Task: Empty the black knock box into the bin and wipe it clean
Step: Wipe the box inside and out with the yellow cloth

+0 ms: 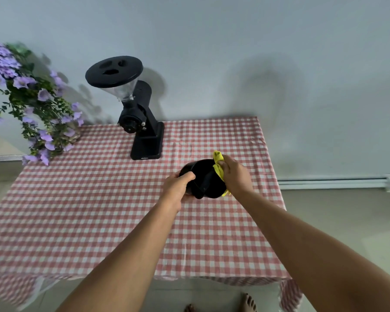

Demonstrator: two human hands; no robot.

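Checked desk (99, 221) is carrying the knock box (204, 176) toward its far right; left hand (178, 188) is curling its fingers (187, 175) over the near rim, right hand (234, 176) is pinching a yellow cloth (218, 163) against the far rim, so wiping seems underway; next, working the cloth inside

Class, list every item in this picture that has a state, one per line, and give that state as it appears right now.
Knock box: tilted above the tablecloth, held, bar in place.
Left hand: gripping the knock box rim.
Right hand: pressing the yellow cloth against the box's rim.
Yellow cloth: bunched up, held.
Coffee grinder: upright, hopper lid on, hopper looks empty.
Checked tablecloth: spread flat, overhanging the edges.
Purple flowers: trailing onto the table corner.
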